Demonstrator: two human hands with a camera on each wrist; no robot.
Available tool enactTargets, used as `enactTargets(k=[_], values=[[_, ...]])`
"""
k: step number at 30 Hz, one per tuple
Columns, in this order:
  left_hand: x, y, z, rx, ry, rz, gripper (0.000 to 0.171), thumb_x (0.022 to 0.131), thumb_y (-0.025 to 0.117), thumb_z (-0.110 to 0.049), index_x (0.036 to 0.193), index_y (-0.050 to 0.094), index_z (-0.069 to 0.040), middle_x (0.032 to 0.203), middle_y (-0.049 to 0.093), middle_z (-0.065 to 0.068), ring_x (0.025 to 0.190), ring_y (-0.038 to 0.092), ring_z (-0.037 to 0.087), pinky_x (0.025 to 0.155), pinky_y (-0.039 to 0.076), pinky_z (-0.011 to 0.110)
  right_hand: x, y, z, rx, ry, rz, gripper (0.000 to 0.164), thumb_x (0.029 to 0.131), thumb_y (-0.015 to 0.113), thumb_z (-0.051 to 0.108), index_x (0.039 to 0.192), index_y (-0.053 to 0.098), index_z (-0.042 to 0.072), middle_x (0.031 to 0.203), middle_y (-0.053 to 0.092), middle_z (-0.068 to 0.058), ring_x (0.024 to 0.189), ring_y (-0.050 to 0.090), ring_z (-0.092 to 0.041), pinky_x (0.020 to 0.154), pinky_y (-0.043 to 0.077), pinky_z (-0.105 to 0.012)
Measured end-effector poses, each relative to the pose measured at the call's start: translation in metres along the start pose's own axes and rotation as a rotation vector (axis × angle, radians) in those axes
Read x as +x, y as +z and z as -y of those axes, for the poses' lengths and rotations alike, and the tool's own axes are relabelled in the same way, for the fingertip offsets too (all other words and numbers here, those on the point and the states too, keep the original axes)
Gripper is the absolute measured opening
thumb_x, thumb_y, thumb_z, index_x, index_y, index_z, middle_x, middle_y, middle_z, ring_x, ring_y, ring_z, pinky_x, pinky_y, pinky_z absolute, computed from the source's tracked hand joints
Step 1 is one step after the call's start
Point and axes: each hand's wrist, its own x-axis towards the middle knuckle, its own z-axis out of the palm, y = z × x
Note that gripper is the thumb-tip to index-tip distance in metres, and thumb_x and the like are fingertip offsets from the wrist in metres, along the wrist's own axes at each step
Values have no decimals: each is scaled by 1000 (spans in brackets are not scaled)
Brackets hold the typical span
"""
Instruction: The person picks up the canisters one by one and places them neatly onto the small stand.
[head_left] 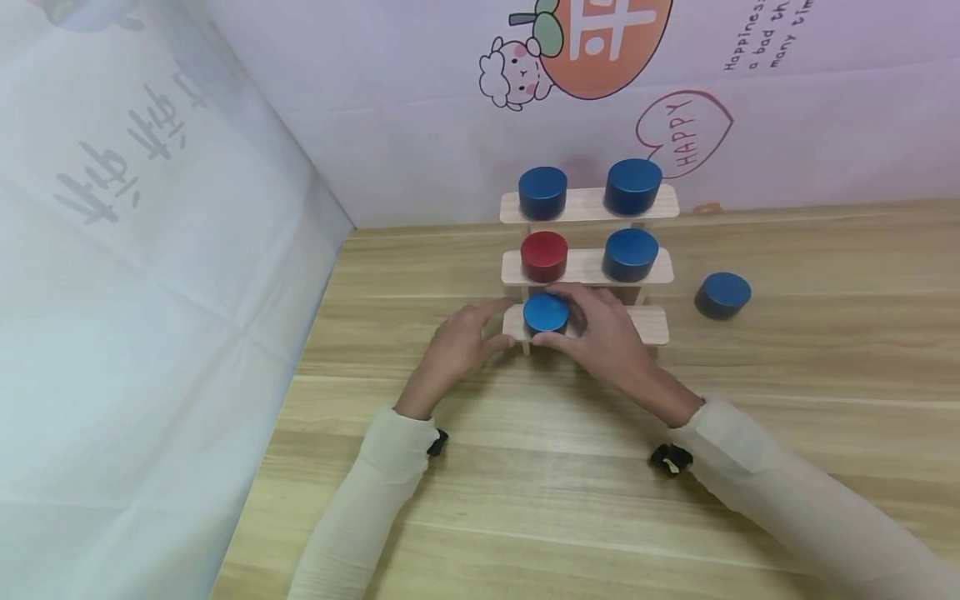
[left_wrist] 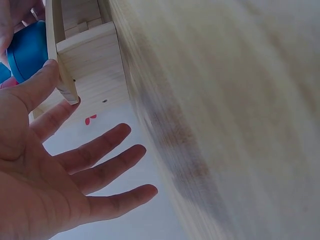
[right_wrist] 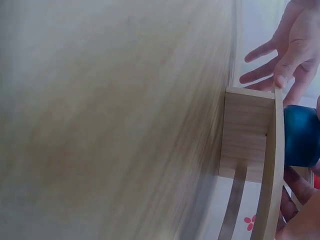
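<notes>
A three-tier wooden stand [head_left: 654, 325] is on the table. Toward the left of its lowest board sits a blue cylinder [head_left: 546, 313]; my right hand [head_left: 611, 337] grips this one between thumb and fingers. My left hand [head_left: 459, 340] holds the left end of the same board between thumb and index finger, its other fingers spread apart in the left wrist view. On the middle board are a red cylinder [head_left: 544, 257] and a blue cylinder [head_left: 631, 255]. Up on the top board are two more blue cylinders, one left [head_left: 543, 193] and one right [head_left: 633, 187].
Another blue cylinder [head_left: 722, 296] rests on the wood-grain table [head_left: 540, 483], right of the stand. Behind the stand hangs a white printed cloth [head_left: 420, 125], and another white cloth [head_left: 150, 333] borders the table on the left.
</notes>
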Motion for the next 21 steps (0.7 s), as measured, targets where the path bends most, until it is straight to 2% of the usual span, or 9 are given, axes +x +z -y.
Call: enactTargets(k=[8, 21], values=[[-1, -1, -2, 24, -22, 0, 58, 94, 72, -29, 148, 52, -24, 144, 54, 3, 131, 49, 26, 99, 46, 50, -5, -6, -1, -47, -71, -31, 74, 76, 89, 37, 138, 58, 11, 136, 60, -12, 127, 49, -35, 104, 39, -55], [0, 1, -4, 35, -24, -9, 59, 94, 73, -29, 148, 52, -24, 144, 55, 4, 130, 50, 26, 99, 46, 48, -10, -15, -6, -32, -48, -3, 72, 78, 87, 36, 138, 57, 11, 137, 59, -10, 130, 47, -34, 106, 36, -55]])
